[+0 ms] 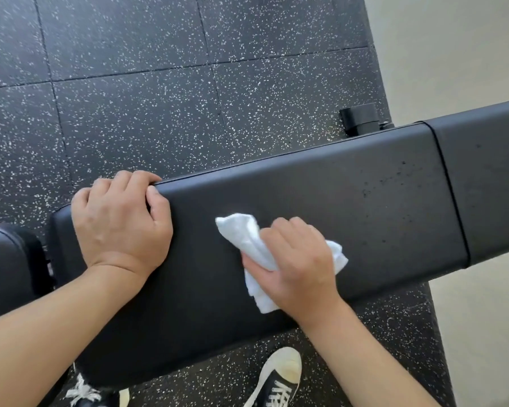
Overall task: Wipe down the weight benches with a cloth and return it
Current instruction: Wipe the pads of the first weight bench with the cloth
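Head view, looking straight down: the right hand (297, 265) grips a crumpled white cloth (247, 242), fingers curled around it, pressing it onto the middle of the long black padded weight bench (365, 201). Left hand (121, 221) hooks curled fingers over the bench's far edge. Black-and-white canvas sneakers (279, 380) stand on speckled black rubber floor tiles (130, 113).

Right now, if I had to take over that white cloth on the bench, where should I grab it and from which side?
Probably the free bunched end of the white cloth, which sticks out toward the left hand. Come from above on that side: the right hand grips and covers the cloth's middle, and the rest lies flat against the bench pad, leaving little to pinch.
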Action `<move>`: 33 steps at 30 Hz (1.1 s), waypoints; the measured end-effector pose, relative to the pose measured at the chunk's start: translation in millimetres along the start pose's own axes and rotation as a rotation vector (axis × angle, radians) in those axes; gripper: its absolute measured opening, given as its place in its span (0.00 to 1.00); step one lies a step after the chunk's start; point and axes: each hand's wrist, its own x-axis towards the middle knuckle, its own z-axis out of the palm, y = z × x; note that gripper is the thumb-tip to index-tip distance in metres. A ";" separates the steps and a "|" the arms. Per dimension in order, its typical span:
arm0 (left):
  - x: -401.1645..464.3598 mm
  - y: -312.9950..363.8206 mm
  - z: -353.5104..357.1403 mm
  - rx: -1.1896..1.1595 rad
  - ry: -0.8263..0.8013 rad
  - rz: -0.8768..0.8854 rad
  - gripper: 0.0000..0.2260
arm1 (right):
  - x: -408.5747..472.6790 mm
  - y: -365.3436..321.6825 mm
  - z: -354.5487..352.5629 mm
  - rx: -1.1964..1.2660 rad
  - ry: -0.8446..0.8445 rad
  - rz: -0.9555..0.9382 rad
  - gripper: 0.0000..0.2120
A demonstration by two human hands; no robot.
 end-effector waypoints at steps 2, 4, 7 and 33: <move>-0.5 0.6 -0.6 -0.003 -0.005 -0.004 0.14 | 5.5 33.4 -11.5 -0.074 0.069 0.050 0.17; 0.0 1.6 -1.8 -0.008 -0.011 -0.006 0.14 | 27.4 55.8 -13.9 -0.143 0.123 0.151 0.19; -0.1 1.2 -2.9 -0.002 -0.019 -0.007 0.15 | 73.7 52.9 -1.3 -0.133 0.166 0.335 0.15; -0.7 0.2 -0.8 -0.025 -0.016 -0.003 0.16 | 107.7 -33.3 46.6 -0.102 0.061 0.213 0.12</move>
